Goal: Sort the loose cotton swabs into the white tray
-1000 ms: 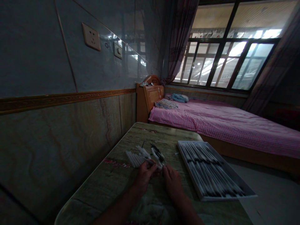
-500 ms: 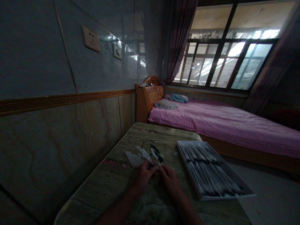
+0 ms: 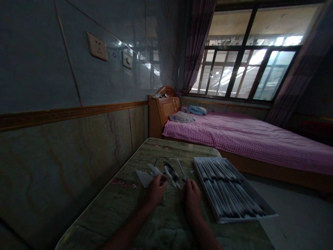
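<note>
My right hand (image 3: pixel 191 194) holds a thin white pen (image 3: pixel 181 170) that points up and away from me. My left hand (image 3: pixel 155 190) rests on the table (image 3: pixel 161 222) with its fingers curled at the near edge of a loose pile of white pen parts (image 3: pixel 145 177); whether it grips one is too dim to tell. A small heap of black and white pieces (image 3: pixel 171 171) lies between the two hands. To the right, a flat white box (image 3: pixel 229 189) holds several pens laid side by side.
The table stands against a tiled wall (image 3: pixel 65 139) on the left. A bed with a pink checked sheet (image 3: pixel 247 139) runs behind the table under a barred window (image 3: pixel 247 73). Bare floor (image 3: pixel 299 215) lies to the right.
My hands have drawn apart. The right hand now lifts a white pen clear of the heap, and the left hand has dropped to the pile. The camera has shifted slightly.
</note>
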Available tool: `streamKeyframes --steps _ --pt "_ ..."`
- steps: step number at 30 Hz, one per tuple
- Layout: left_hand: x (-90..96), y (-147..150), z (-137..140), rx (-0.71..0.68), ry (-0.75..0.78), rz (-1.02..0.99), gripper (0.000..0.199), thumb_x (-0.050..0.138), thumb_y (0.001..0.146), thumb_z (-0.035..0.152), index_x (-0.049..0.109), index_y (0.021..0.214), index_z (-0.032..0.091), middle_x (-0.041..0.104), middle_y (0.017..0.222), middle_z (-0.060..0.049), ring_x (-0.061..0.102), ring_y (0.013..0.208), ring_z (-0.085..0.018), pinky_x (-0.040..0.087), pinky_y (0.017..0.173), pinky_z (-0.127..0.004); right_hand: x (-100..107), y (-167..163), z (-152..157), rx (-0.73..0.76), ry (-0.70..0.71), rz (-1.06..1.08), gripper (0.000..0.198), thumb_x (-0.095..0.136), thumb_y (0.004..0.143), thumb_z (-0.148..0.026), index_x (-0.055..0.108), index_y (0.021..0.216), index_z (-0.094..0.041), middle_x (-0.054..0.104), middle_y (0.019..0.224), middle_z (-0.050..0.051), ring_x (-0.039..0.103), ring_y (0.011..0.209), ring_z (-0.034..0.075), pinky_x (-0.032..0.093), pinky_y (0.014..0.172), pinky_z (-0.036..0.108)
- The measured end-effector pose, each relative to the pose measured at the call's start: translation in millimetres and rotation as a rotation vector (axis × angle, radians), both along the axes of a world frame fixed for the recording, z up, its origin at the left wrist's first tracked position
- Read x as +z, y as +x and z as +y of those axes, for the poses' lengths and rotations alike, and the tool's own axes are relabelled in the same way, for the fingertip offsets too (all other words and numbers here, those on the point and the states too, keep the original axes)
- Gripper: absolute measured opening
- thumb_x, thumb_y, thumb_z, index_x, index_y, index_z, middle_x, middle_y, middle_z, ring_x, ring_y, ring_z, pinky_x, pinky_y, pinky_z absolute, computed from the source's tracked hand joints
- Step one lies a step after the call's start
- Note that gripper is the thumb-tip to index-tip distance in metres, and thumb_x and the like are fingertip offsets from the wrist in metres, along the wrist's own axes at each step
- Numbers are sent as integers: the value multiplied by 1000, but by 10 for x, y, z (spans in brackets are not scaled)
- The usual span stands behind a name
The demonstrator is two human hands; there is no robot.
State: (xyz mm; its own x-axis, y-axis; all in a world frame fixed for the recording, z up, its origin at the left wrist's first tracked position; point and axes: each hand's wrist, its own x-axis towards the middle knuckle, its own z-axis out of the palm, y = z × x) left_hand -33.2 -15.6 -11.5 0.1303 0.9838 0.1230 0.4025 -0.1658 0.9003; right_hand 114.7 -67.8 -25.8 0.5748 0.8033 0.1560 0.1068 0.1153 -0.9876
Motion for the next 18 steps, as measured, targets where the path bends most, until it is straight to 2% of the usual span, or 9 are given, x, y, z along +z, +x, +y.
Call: streamKeyframes --steps 8,13,16,18 --pt "83 60 80 -107 212 521 27 51 82 11 63 105 18 64 109 -10 58 105 -21 41 92 -31 -31 54 13 -39 12 -119 36 39 87 -51 49 66 -24 45 56 -5 42 57 15 34 54 25" --pt "187 177 156 -198 335 604 34 43 86 9 64 111 20 62 112 -9 56 106 -20 40 93 -30 -44 84 29 -58 14 -109 37 41 86 -52 51 67 -23 46 55 -4 44 57 15 34 55 26" --pt "241 254 225 -316 382 653 34 41 86 9 66 106 21 62 110 -9 55 106 -21 41 93 -33 -39 82 39 -56 -3 -90 36 42 85 -51 50 65 -23 45 55 -5 43 55 14 34 54 25" --pt "243 280 269 -374 360 707 33 41 84 7 67 100 19 63 108 -11 55 106 -23 40 96 -37 -36 79 43 -58 -1 -84 36 43 85 -51 50 65 -22 45 55 -5 43 55 14 34 53 25"
